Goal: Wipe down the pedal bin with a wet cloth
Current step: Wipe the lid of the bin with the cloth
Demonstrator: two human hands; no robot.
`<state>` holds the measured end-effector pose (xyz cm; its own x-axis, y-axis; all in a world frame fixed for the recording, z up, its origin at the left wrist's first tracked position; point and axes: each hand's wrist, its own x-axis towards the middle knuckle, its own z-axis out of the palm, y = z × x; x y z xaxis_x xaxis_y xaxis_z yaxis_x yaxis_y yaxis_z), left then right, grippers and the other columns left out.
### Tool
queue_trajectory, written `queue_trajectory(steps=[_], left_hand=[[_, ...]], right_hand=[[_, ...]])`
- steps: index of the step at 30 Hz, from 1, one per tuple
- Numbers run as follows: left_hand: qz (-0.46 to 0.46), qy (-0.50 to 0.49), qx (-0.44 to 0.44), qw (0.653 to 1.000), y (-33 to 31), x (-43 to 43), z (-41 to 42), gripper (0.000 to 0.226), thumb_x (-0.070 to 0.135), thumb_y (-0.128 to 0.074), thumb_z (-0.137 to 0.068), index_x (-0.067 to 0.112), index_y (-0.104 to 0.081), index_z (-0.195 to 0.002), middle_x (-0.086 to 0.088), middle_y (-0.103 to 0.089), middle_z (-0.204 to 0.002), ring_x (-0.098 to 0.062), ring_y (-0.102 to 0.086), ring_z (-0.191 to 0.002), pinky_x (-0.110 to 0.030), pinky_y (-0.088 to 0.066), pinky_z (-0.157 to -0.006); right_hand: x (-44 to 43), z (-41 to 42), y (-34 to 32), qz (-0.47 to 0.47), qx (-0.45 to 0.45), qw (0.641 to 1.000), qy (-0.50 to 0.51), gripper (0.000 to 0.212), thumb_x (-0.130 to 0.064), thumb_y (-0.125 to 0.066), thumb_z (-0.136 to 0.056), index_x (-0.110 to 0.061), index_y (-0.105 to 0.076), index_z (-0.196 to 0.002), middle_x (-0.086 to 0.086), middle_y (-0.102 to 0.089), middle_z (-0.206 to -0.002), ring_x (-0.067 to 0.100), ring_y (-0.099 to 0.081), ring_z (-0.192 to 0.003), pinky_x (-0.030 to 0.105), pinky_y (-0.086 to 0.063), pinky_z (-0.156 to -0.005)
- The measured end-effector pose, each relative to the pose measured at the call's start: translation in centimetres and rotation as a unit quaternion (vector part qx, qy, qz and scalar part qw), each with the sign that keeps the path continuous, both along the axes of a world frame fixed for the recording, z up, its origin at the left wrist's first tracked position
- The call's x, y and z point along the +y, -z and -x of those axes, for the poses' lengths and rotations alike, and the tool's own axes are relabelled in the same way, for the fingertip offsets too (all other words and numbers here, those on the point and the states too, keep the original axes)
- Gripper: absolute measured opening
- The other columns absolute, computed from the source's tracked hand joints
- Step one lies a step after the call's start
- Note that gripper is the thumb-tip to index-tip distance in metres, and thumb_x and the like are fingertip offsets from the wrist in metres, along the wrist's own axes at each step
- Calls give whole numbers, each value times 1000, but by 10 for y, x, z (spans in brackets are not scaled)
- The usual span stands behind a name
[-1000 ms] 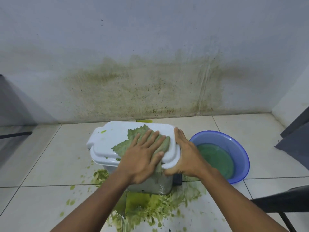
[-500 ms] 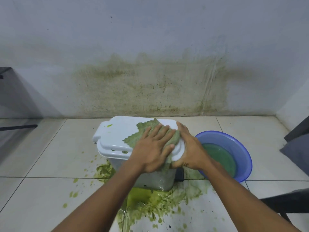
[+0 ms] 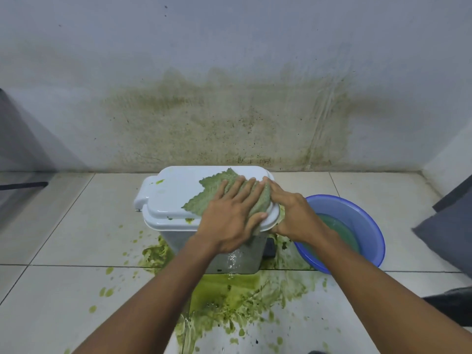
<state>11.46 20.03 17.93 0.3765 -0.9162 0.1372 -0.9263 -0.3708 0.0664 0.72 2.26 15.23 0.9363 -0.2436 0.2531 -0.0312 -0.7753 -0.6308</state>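
A white pedal bin stands on the tiled floor against the wall, its lid down and its black pedal showing at the lower right. A green-stained wet cloth lies on the right half of the lid. My left hand presses flat on the cloth, fingers spread, thumb hooked over the lid's front rim. My right hand grips the lid's right end, fingertips touching the cloth's edge.
A blue basin of greenish water sits just right of the bin. Green slime is spread over the tiles in front of and around the bin. The wall behind is stained green. Dark furniture stands at the right and left edges.
My left hand has slid the cloth rightward along the lid to its right end. More bare white lid shows on the left. My right hand has stayed at the lid's right end.
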Motion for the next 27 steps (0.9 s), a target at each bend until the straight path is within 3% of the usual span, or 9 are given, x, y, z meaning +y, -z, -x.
queue_trajectory(steps=[3,8,14,21,27], left_hand=[[-1,51,-11,999,0,33,-29,66,65,-20,-102,35,-10,-161,6,-14,-168,-15,-6,-157,-43,-7,-127],[-41,9,8,999,-7,34,-35,73,70,-11,-97,36,2,-161,7,1,-169,-13,7,-156,-46,1,-127],[-38,30,8,999,-5,-4,-13,76,70,-19,-99,33,4,-161,5,0,-169,-17,7,-156,-47,2,-127],[-44,59,65,995,-12,33,-51,75,64,-30,-97,39,2,-160,11,4,-168,-8,11,-155,-41,6,-127],[-14,6,19,1000,-2,-3,-12,79,71,-25,-96,32,-4,-162,5,-6,-169,-16,3,-157,-47,2,-127]], right_hand=[[-2,1,5,11,-8,1000,2,97,-19,-91,-66,-24,-43,-150,-10,-30,-160,11,-35,-146,35,-38,-116],[0,-1,8,12,-13,1000,16,98,-18,-91,-66,-25,-43,-151,-10,-29,-160,9,-31,-148,34,-35,-118],[8,4,1,-41,-17,999,26,103,-31,-93,-65,-20,-40,-152,-7,-38,-157,6,-46,-137,24,-43,-110],[6,5,5,-24,-18,999,32,102,-14,-94,-62,-21,-43,-150,-10,-30,-158,4,-31,-146,24,-33,-117],[10,4,1,-60,-20,997,33,101,-28,-94,-64,-18,-43,-151,-7,-36,-158,4,-42,-139,21,-40,-111]])
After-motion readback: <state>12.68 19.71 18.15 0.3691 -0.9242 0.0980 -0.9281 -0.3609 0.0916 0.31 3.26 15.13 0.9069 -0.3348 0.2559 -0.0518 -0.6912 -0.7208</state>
